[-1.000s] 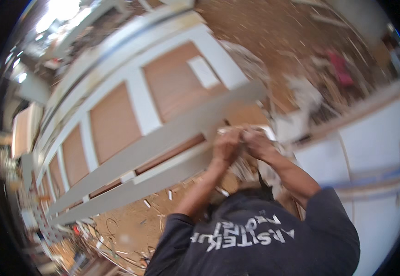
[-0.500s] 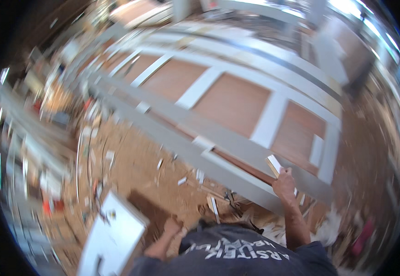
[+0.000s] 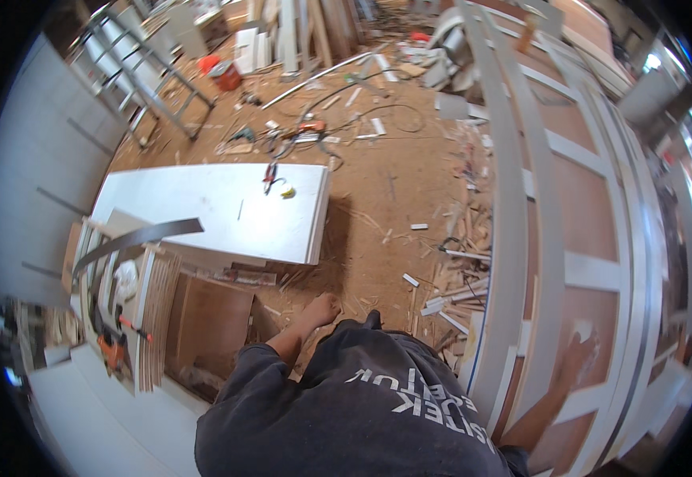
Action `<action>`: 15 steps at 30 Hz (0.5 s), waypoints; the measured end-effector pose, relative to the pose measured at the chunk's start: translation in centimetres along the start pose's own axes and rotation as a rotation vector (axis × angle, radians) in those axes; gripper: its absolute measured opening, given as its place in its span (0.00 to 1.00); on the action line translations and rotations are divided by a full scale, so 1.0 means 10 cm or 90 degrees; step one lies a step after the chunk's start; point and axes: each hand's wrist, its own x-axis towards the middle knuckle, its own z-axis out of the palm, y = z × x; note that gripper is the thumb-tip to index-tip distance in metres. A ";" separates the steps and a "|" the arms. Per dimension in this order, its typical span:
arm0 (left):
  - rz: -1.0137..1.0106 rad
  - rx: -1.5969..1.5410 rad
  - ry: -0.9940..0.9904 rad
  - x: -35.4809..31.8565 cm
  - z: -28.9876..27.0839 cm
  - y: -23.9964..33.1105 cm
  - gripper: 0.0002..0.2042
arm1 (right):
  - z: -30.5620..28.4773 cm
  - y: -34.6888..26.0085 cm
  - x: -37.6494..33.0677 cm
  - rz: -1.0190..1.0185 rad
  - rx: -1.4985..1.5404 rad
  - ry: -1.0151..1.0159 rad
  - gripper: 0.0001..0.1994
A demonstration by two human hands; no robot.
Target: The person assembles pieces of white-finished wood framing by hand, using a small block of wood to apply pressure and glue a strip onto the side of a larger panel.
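My left hand (image 3: 323, 308) hangs over the floor in front of my body, fingers curled in and nothing visible in them. Out to the right, my right hand (image 3: 575, 359) is over a long door-like frame (image 3: 592, 272) with brown panels and pale crosspieces. A small white block (image 3: 583, 327) shows at its fingertips, gripped there; the hand is slightly blurred. Ahead and to the left, a white board (image 3: 203, 199) lies flat, with pliers (image 3: 269, 176) and a small yellow item (image 3: 287, 191) on top.
A stepladder (image 3: 151, 75) stands at far left by a red bucket (image 3: 225, 76). Wood offcuts (image 3: 461, 298) litter the floor beside the frame. Cables (image 3: 397, 115) trail across the floor ahead. An open wooden box (image 3: 211, 322) and an orange tool (image 3: 111, 350) are at near left.
My view has swung left, so the long frame now runs along my right and the white board lies ahead. My right hand still has the white block; my left stays curled.
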 end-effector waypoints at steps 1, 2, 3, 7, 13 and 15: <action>-0.021 -0.043 0.026 0.00 -0.06 0.05 0.25 | 0.50 -0.03 0.18 -0.075 -0.001 0.023 0.28; -0.039 -0.056 0.040 0.03 -0.14 0.13 0.24 | 0.92 -0.10 0.33 -0.143 0.000 0.051 0.27; -0.077 -0.070 0.056 -0.03 -0.18 0.14 0.24 | 0.95 -0.71 0.22 -0.170 0.122 -0.052 0.26; -0.090 -0.026 0.043 0.12 -0.24 0.36 0.23 | 1.28 -2.35 -0.43 -0.429 0.345 -0.232 0.22; -0.091 -0.128 -0.049 0.92 -0.17 0.36 0.25 | 1.70 -3.37 -0.12 -0.668 0.324 -0.610 0.23; -0.151 -0.119 -0.029 1.28 -0.17 0.30 0.25 | 1.78 -3.53 0.19 -0.661 0.348 -0.831 0.25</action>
